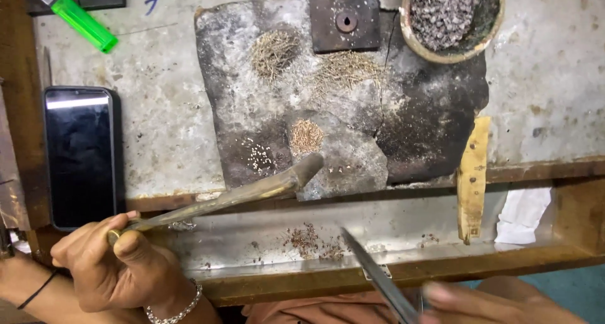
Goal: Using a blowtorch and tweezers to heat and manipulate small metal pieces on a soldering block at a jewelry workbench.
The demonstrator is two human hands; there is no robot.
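Note:
My left hand (110,261) at the lower left grips a long brass-coloured torch tube (239,195) that slants up to the right, its dark tip over the front edge of a scorched grey slab (428,122). My right hand (491,302) at the bottom right holds thin metal tweezers (372,267) pointing up-left over a metal tray (403,220). On the slab lie small piles of fine wire bits (274,50), a tan pile (307,135) and tiny pale beads (258,157).
A black phone (80,154) lies at the left and a green lighter (82,22) at the top left. A round bowl of dark grains (450,15) stands top right beside a square metal plate (345,23). A yellow wooden strip (472,176) and white paper (523,214) lie right.

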